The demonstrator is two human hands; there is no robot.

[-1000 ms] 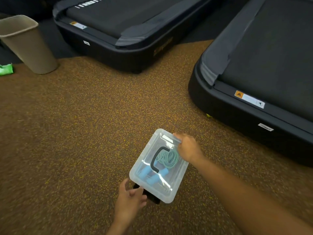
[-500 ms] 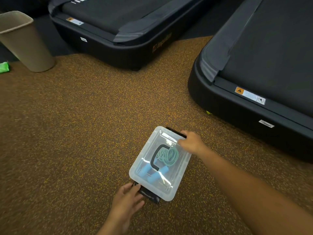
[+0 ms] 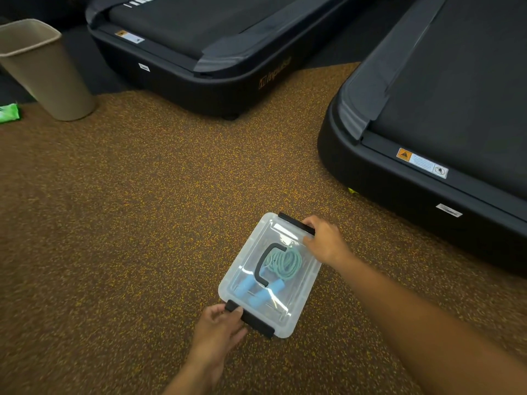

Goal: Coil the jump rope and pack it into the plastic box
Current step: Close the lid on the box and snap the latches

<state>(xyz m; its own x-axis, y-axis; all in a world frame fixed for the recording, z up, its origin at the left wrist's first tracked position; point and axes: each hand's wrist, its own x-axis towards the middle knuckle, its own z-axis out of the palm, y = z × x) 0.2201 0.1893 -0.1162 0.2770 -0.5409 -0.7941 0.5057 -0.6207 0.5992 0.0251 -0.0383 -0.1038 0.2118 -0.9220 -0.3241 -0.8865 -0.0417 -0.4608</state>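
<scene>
A clear plastic box [image 3: 305,283] sits on the speckled brown floor with its clear lid on and a black carry handle [image 3: 263,263] lying flat on top. Through the lid I see the coiled teal jump rope [image 3: 285,263] and its light blue grips [image 3: 261,293]. My left hand [image 3: 218,336] presses on the near black latch [image 3: 253,320] at the box's near end. My right hand [image 3: 325,242] grips the far black latch [image 3: 295,222] at the far end.
Two black treadmills border the floor, one at the back [image 3: 205,44] and one on the right [image 3: 445,132]. A beige waste bin [image 3: 48,72] stands at the far left with a green packet [image 3: 10,112] beside it.
The far latch came up over the lid under my right hand, and the near latch swung up against the box end under my left hand. The view shifted slightly.
</scene>
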